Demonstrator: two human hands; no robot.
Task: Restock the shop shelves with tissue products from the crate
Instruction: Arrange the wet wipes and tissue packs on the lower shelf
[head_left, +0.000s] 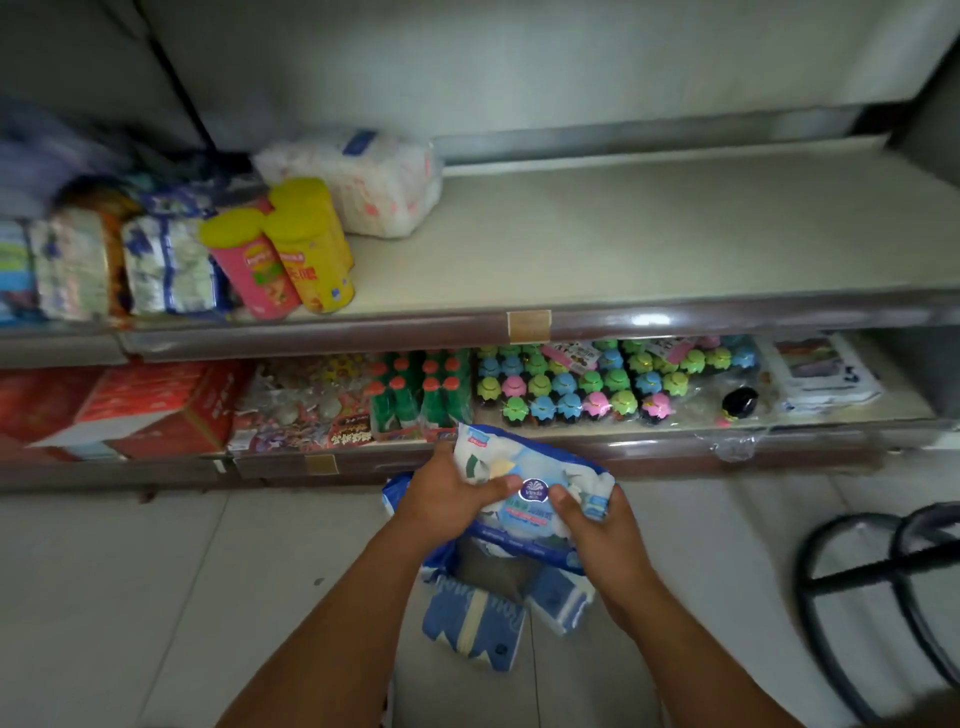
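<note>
A blue and white tissue pack (530, 470) is lifted in front of the lower shelf's edge. My left hand (445, 496) grips its left end with the thumb across the top. On the pack's right end my right hand (597, 525) holds on, thumb on its face. Below the hands lie more blue and white tissue packs (475, 621) in a blue-edged container on the floor, mostly hidden by my arms. The upper shelf (649, 244) carries a white wrapped tissue bundle (363, 179) near its back left.
Yellow and pink canisters (291, 249) and small wrapped packs (166, 265) stand on the upper shelf's left. The lower shelf holds red boxes (150, 405), green bottles (421, 395) and coloured toy bottles (582, 379). A black metal frame (872, 571) stands on the tiled floor at right.
</note>
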